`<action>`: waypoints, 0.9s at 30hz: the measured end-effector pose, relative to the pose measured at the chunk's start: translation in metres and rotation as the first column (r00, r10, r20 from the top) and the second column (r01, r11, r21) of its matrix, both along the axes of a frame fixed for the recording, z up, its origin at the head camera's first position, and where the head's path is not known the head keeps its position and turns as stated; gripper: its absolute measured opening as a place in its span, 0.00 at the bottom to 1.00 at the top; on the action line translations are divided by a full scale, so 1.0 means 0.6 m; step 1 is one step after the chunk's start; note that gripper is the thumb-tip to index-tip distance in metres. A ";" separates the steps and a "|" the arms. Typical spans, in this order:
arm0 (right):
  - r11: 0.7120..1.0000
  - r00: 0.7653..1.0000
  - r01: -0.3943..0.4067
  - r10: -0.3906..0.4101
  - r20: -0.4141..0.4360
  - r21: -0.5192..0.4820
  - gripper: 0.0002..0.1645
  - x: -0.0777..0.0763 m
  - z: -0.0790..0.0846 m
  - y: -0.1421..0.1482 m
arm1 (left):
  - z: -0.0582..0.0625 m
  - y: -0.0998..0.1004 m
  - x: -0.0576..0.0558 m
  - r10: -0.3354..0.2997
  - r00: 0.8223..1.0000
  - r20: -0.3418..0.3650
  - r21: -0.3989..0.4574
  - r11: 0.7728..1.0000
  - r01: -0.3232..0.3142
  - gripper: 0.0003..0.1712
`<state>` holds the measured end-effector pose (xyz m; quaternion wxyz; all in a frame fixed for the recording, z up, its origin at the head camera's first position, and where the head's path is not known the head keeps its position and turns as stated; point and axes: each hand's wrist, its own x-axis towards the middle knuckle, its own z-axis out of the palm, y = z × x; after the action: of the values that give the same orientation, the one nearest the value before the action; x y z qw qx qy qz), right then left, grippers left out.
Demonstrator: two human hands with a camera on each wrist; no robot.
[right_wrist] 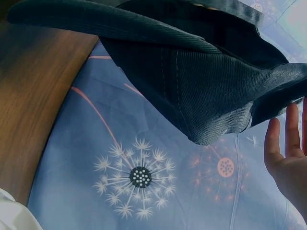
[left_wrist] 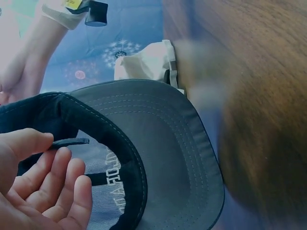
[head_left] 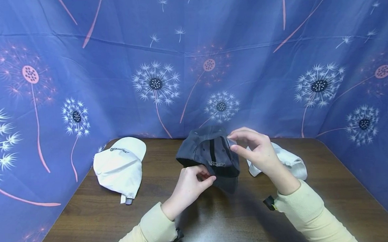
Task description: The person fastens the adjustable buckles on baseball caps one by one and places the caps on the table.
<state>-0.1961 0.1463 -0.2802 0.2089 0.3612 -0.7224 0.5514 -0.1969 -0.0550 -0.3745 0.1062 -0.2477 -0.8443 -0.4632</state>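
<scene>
Sleeves, two, pale yellow: left sleeve (head_left: 150, 231) and right sleeve (head_left: 314, 217), reaching in over the table's near edge. Small black fitting (head_left: 269, 203) at the right cuff.

Left hand (head_left: 192, 181): thumb and forefinger closed on a narrow dark strap (left_wrist: 72, 142) at the cap's rear opening; other fingers bent in.

Right hand (head_left: 256, 148): thumb and forefinger bent together, pinching the opening's opposite edge; remaining fingers loosely extended.

Cap, one, dark grey (head_left: 198, 146): fabric crown with ribbed weave, hollow side turned to the wearer of the head camera. Interior with black tape down the middle and pale lettering showing in reverse; sweatband black. Brim (left_wrist: 163, 143) grey beneath, curved rows of stitching, pointed downward. Held up over the table towards the middle of its back edge, between the two hands: left hand at its lower near side, right hand at its upper right.

Table (head_left: 77, 222): brown wood grain, rounded back corners.

White cap, first (head_left: 117, 167): near the back left corner, dark lettering on front, brim towards the back edge, buckled strap towards the near edge.

White cap, second (head_left: 291, 161): near the back right corner, partly hidden by the right hand.

Backdrop (head_left: 112, 77): blue cloth, white and pink dandelions.
</scene>
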 end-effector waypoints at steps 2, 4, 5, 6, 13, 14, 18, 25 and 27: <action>1.000 1.000 -0.002 0.002 -0.001 -0.002 0.15 0.000 0.000 0.000 | 0.002 -0.001 0.002 0.003 1.000 0.009 -0.006 1.000 -0.003 0.05; 1.000 1.000 -0.005 0.005 -0.001 -0.005 0.15 0.000 0.000 0.000 | 0.005 -0.002 0.005 0.010 1.000 0.018 -0.009 1.000 -0.010 0.05; 1.000 1.000 -0.006 0.006 -0.002 -0.006 0.15 0.001 0.000 0.000 | 0.006 -0.003 0.007 0.012 1.000 0.017 -0.012 1.000 -0.012 0.05; 1.000 1.000 -0.007 0.007 -0.001 -0.007 0.15 0.001 0.000 0.000 | 0.008 -0.004 0.009 0.015 1.000 0.011 -0.012 1.000 -0.015 0.05; 1.000 1.000 -0.007 0.007 0.010 -0.006 0.14 0.002 0.000 0.001 | 0.025 -0.012 0.022 0.030 0.999 -0.034 -0.012 0.999 -0.030 0.05; 1.000 1.000 -0.009 0.009 0.013 -0.009 0.14 0.001 -0.001 0.002 | 0.028 -0.013 0.023 0.031 0.999 -0.039 -0.010 0.999 -0.031 0.05; 1.000 1.000 -0.017 0.017 0.022 -0.013 0.15 -0.007 -0.011 0.006 | 0.038 -0.020 0.027 0.038 0.997 -0.063 -0.004 0.999 -0.039 0.04; 1.000 1.000 0.003 -0.003 0.030 -0.014 0.14 -0.020 -0.025 0.012 | 0.063 -0.030 0.034 0.064 0.991 -0.114 0.024 0.998 -0.062 0.04; 1.000 1.000 0.011 -0.011 0.028 -0.015 0.14 -0.022 -0.026 0.012 | 0.071 -0.032 0.035 0.071 0.989 -0.127 0.035 0.997 -0.067 0.05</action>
<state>-0.2092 0.1534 -0.2960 0.2043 0.3478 -0.7231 0.5607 -0.1756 -0.0740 -0.3319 0.1799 -0.2458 -0.8365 -0.4555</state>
